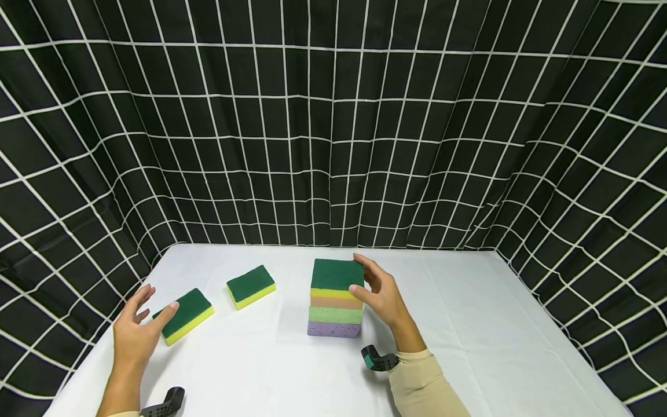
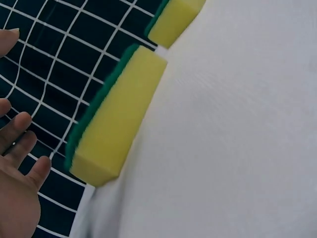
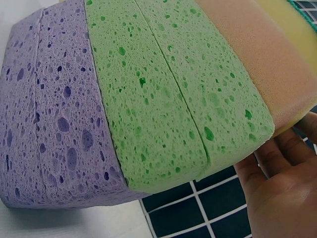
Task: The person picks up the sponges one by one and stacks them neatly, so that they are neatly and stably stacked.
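Observation:
A stack of sponges stands upright on the white table, with purple sponges (image 3: 64,114) at the bottom and light green sponges (image 3: 168,94) above them. Over those come an orange sponge (image 3: 262,59) and a yellow scouring sponge (image 1: 337,274) with its dark green side up. My right hand (image 1: 383,295) holds the top scouring sponge at its right end, thumb at the front corner and fingers at the back one. At the left, my left hand (image 1: 136,333) hovers with spread fingers beside another scouring sponge (image 1: 186,314); a gap separates them in the left wrist view.
A further green-and-yellow scouring sponge (image 1: 251,286) lies between the left one and the stack. White cloth covers the table (image 1: 260,370). Black curtains (image 1: 328,145) with a white grid enclose its back and sides.

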